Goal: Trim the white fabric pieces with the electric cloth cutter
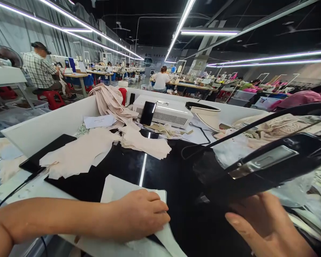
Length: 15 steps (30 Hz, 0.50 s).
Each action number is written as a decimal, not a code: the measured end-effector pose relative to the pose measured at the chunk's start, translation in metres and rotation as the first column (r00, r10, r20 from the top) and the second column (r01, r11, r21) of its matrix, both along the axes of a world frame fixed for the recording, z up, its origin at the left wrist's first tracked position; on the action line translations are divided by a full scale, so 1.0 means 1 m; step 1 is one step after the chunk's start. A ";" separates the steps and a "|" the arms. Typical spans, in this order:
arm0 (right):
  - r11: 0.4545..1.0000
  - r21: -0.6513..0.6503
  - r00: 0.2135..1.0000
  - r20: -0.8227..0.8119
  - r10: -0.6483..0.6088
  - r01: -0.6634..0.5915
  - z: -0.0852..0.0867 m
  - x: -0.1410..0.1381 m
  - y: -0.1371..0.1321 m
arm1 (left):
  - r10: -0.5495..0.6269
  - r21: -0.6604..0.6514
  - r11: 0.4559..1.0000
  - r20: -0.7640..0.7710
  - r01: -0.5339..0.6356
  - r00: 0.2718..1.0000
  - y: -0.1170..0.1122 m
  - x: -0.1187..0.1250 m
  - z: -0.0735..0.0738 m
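Nearest, at left: left hand [141, 214] lies on white cloth [116, 187], fingers together and curled; pinch cannot be told. Cloth rests at near edge of glossy black board [187, 203]. Near right: right hand [267, 221], thumb spread, fingertips hidden at black device [256, 175]; grip cannot be told.

A dark phone [148, 113] stands upright in front of a white vented box [171, 116], with a pale visor [207, 116] just beside it. Over to the left, a person [37, 69] in a checked shirt sits on a red stool [51, 99] near a fan [9, 54]; strip lights [182, 22] run overhead.
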State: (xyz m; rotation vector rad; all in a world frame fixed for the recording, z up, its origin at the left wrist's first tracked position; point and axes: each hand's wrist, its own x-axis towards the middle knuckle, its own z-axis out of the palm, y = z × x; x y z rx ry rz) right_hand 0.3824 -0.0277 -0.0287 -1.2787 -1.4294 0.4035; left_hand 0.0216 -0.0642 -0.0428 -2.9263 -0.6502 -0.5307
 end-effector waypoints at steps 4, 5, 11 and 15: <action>0.986 0.155 0.990 -0.118 0.077 -0.058 0.052 -0.065 0.007 | 0.006 -0.018 1.000 0.045 -0.005 0.999 -0.004 0.006 0.001; 0.976 0.214 0.984 -0.165 0.071 -0.035 0.060 -0.079 0.009 | 0.019 -0.017 1.000 0.052 -0.018 0.998 -0.004 0.007 0.000; 0.983 0.181 0.937 -0.337 0.086 -0.025 0.074 -0.135 0.015 | 0.110 -0.014 0.994 0.054 -0.109 0.992 -0.002 0.012 -0.009; 0.977 0.205 0.948 -0.318 0.017 0.051 0.073 -0.152 0.013 | 0.132 0.028 0.991 0.042 -0.134 0.990 -0.006 0.013 -0.013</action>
